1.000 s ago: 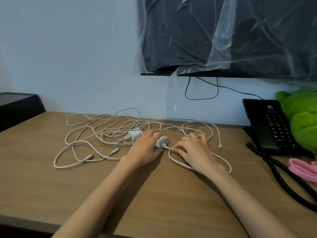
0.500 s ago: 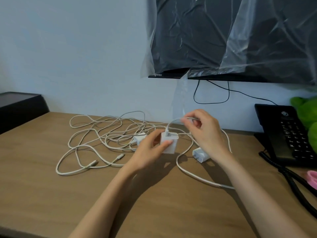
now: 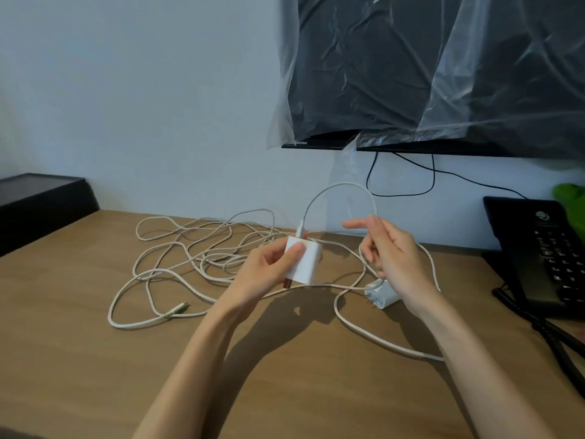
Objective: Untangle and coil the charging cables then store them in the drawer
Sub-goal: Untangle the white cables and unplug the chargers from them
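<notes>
My left hand [image 3: 269, 267] grips a white charger block [image 3: 304, 263] a little above the wooden desk [image 3: 95, 359]. Out of the block's top a white cable [image 3: 335, 188] arcs up and over to my right hand [image 3: 392, 258], whose curled fingers hold it while the forefinger points left. A tangle of white charging cables [image 3: 202, 248] lies spread on the desk behind and left of my hands. A second white charger block [image 3: 381, 294] lies on the desk under my right wrist. One free cable plug [image 3: 179, 308] rests at the left front of the tangle.
A black desk phone [image 3: 544, 248] with a coiled cord [image 3: 544, 331] stands at the right. A black box [image 3: 41, 201] sits at the far left. A plastic-covered screen [image 3: 443, 68] hangs on the wall above. A green plush toy [image 3: 573, 198] shows at the right edge.
My left hand has lifted the charger block off the desk. My right hand has risen with the cable, drawing it into a loop above the block.
</notes>
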